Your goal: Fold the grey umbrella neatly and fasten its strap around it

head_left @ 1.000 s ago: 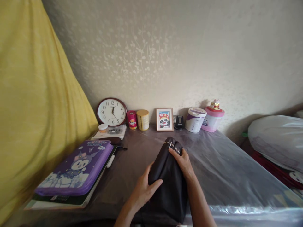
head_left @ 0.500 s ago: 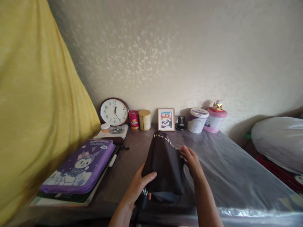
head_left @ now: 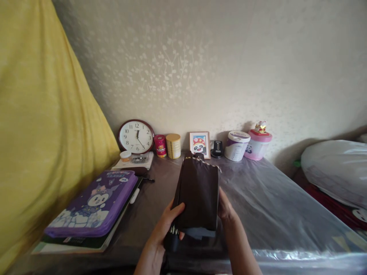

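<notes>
A black folding umbrella (head_left: 198,194) lies between my hands, its fabric gathered into a flat, oblong shape. A black-and-white cord or trim runs across its far end. Silver rib tips stick out at its lower left, beside a dark handle. My left hand (head_left: 168,223) is closed round the lower left side, thumb on top of the fabric. My right hand (head_left: 226,208) is pressed along the right edge, with its fingers partly hidden behind the umbrella.
A plastic-covered table (head_left: 258,214) spreads below. To the left lie a purple cartoon case (head_left: 91,206) and books under a yellow curtain (head_left: 57,114). Along the wall stand a clock (head_left: 136,136), tins (head_left: 173,146), a picture frame (head_left: 200,145) and tubs (head_left: 237,146). A white bundle (head_left: 335,168) sits right.
My right hand has come down and inward from the far right corner onto the right edge. The umbrella's fabric looks narrower and flatter. The left hand keeps its grip.
</notes>
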### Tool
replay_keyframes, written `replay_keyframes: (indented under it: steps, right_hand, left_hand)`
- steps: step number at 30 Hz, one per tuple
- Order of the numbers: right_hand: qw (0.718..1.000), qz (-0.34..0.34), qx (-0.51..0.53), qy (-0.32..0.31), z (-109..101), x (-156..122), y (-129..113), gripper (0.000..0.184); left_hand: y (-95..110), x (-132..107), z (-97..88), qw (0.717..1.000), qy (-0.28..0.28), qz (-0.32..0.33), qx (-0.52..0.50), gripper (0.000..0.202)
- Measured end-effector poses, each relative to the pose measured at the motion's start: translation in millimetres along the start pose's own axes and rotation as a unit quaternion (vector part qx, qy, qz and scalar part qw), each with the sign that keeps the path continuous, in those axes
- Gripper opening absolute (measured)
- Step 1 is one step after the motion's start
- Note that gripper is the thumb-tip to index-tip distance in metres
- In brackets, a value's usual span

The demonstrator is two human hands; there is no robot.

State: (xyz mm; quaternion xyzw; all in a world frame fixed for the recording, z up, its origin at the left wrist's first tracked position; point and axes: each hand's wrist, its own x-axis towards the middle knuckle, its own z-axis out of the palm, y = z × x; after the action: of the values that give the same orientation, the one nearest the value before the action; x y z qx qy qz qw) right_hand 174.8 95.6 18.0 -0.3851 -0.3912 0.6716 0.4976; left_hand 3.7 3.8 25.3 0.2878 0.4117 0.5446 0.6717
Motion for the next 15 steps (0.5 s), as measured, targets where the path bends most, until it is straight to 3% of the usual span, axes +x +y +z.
replay_keyframes:
  steps: [4,7,10,15]
  right_hand:
    - [0.997,0.049,0.019,0.049,-12,2,-9,0.030]
    - [0.994,-0.005,0.005,0.107,-22,8,-7,0.026]
    - [0.990,-0.061,-0.047,0.121,-30,16,0,0.032]
    - [0.953,-0.143,-0.204,0.176,-45,31,10,0.036]
  left_hand:
    - [5,-2,7.3,0.993,0.042,0.000,0.112,0.054]
    - [2,2,6.0,0.981,0.077,0.000,0.178,0.061]
    - [-4,7,2.1,0.971,0.097,0.002,0.217,0.063]
    - [-13,11,-2.6,0.966,0.077,-0.019,0.247,0.059]
